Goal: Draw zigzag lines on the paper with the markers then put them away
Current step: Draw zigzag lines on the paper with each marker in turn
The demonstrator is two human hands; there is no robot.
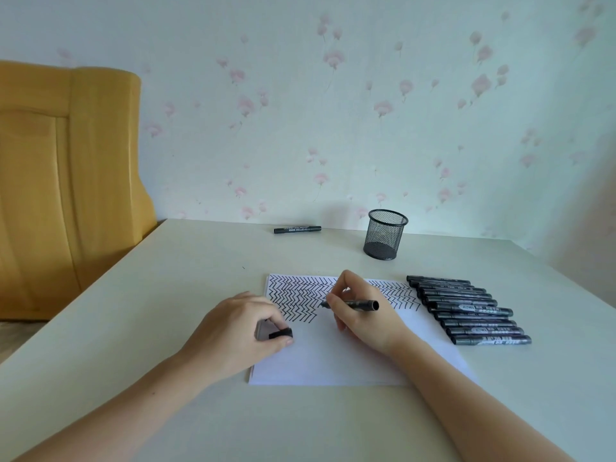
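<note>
A marker [353, 304] is held in the right hand [358, 310], tip on the paper [333, 358]. Its cap [281, 334] is pinched by the left hand [241, 331]. More zigzags are needed next.

Two bare forearms enter from the bottom edge, uncovered along all of their visible length, with no sleeve or cuff showing on either. The left hand [240, 331] wears no ring, watch, bracelet or glove, and the right hand [361, 315] is likewise unadorned. The visible fingernails are short and unpainted. Both wrists are slim, and the fingers are slender.
</note>
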